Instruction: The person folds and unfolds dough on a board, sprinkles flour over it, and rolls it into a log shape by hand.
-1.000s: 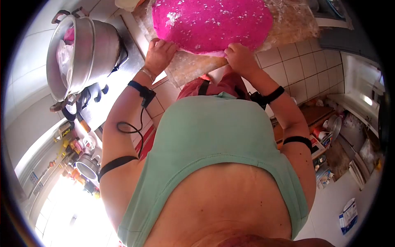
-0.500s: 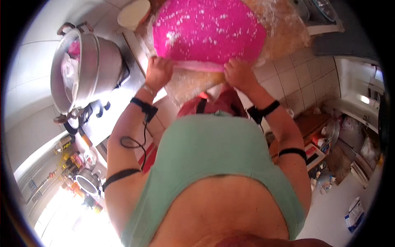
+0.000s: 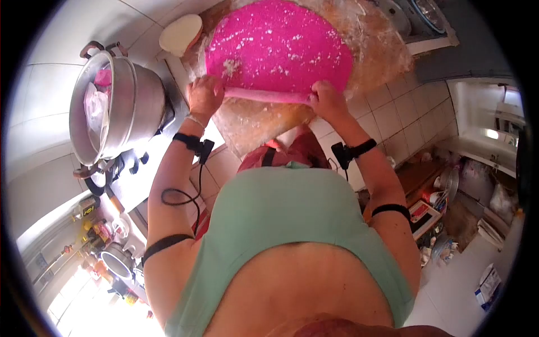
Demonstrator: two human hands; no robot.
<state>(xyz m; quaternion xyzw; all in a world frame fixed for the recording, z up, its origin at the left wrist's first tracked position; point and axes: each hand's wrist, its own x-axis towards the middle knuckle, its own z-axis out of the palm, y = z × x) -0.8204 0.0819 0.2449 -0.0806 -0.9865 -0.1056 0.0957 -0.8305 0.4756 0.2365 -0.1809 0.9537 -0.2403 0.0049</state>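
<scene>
A broad sheet of bright pink dough, sprinkled with white flecks, lies on plastic film over a brownish board or tabletop. Along its near side runs a paler pink rolled edge. My left hand grips the left end of that roll with fingers curled. At the opposite end, my right hand has its fingers closed on the roll. White crumbs are heaped thicker on the sheet's left part. What lies beneath my fingers is hidden.
To the left a big metal pot with pink material and a clear bag inside stands on the stove. A round whitish lid or dish is at the back left. Metal pans sit at the far right.
The near edge now shows as a tighter, more distinct roll. My hands have moved slightly apart, and the sheet sits a little further left in view.
</scene>
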